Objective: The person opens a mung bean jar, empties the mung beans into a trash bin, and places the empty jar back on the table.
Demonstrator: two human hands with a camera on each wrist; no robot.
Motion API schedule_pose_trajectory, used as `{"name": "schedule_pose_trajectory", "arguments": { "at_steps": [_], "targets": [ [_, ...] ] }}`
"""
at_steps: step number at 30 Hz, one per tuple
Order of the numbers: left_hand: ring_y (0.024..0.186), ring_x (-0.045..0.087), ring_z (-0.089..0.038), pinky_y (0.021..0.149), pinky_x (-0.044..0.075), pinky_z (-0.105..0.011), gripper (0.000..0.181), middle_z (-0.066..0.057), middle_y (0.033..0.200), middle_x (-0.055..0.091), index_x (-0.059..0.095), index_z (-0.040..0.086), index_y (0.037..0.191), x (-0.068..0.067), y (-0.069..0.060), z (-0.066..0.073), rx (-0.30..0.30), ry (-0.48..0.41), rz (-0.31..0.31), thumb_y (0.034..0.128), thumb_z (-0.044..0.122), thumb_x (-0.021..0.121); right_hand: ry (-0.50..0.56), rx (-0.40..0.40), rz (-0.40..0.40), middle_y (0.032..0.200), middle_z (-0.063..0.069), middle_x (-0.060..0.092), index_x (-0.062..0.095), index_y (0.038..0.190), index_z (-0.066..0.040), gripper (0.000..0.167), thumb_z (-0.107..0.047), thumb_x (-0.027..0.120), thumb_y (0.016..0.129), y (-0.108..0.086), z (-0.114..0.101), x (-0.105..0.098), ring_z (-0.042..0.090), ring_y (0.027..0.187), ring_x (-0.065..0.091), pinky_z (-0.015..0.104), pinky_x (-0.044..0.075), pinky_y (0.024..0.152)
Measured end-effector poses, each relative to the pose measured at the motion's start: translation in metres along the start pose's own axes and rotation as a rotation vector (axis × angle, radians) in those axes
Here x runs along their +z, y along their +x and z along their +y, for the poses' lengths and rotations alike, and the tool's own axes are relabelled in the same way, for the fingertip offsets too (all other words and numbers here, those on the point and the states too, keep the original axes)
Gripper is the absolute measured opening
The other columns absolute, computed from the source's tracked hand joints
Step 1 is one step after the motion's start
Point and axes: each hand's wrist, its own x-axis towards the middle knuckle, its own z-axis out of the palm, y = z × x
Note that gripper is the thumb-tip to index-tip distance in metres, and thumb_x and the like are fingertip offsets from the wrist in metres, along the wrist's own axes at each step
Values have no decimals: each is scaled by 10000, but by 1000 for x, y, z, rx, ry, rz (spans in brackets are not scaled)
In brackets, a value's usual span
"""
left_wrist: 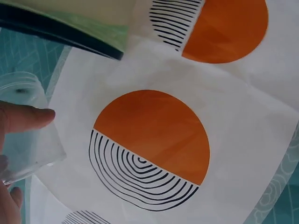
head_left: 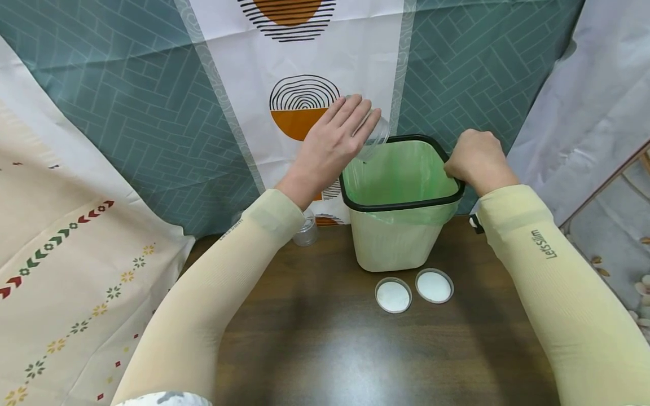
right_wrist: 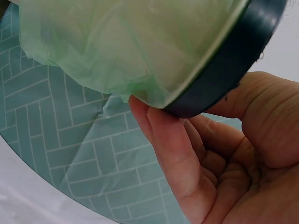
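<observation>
My left hand [head_left: 337, 132] grips a clear plastic jar [head_left: 378, 134], tilted beside the upper left of a pale trash bin [head_left: 391, 242]. In the left wrist view, thumb and fingers lie around the jar [left_wrist: 32, 151], and a dark speck shows near its threaded mouth. What else it holds is hard to make out. My right hand [head_left: 477, 160] pinches the bin's black rim [right_wrist: 205, 79] at the right corner, fingertips against the green liner bag [right_wrist: 107, 56]. That liner covers the bin's inside and folds over the rim.
Two round lids with white insides, a left lid [head_left: 393, 296] and a right lid [head_left: 434, 286], lie before the bin on the brown table [head_left: 325, 338]. Another clear jar [head_left: 306, 230] stands left of the bin, partly behind my left forearm. A patterned curtain [head_left: 213, 141] hangs close behind.
</observation>
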Motion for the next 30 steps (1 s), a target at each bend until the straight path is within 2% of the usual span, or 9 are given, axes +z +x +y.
{"name": "schedule_pose_trajectory", "arguments": {
  "at_steps": [5,9,12,15,20,25,30],
  "targets": [
    [1296,434,-297,1152,258,-373,431,-138,1369,504,416,62,1404,4,-8,3,-18,-27,-14,979,61,344,-7,-14,-12,705,143,437,449,681,-51,136,-143,518,755,-3,0,3,292,627,445,306,373,433],
    [1316,420,-280,1145,271,-392,426,-120,1388,492,433,101,1396,9,-16,7,22,-7,-26,980,40,364,-17,-29,-7,674,124,423,438,671,-56,148,-144,522,755,-6,-1,6,283,617,437,304,366,434],
    [1328,409,-269,1151,261,-391,431,-108,1390,493,446,118,1387,11,-19,7,18,19,-18,978,12,364,-3,-41,24,654,109,403,427,664,-65,146,-138,521,748,-7,-1,7,271,590,428,298,355,429],
    [1318,412,-277,1155,256,-386,432,-117,1385,493,425,116,1404,13,-19,10,-21,-22,-1,980,62,362,4,-27,30,650,109,398,422,658,-66,144,-131,519,742,-8,1,7,270,578,427,297,353,419],
    [1312,419,-292,1138,292,-389,425,-129,1373,500,440,121,1390,17,-23,16,-24,-63,-19,971,63,405,9,-17,7,629,101,399,423,637,-75,145,-123,520,733,-11,5,11,268,563,428,296,359,412],
    [1301,426,-309,1139,291,-392,426,-145,1354,507,458,101,1372,15,-29,8,-59,-31,-27,950,42,456,24,-36,24,565,44,339,393,602,-107,176,-113,511,732,-7,0,7,243,528,400,285,341,405],
    [1310,413,-298,1150,269,-383,428,-142,1369,493,446,94,1383,10,-28,-2,-75,-44,21,958,56,412,6,-25,32,594,73,370,405,613,-89,167,-122,513,736,-4,-3,1,270,576,419,296,355,417]
  ]
}}
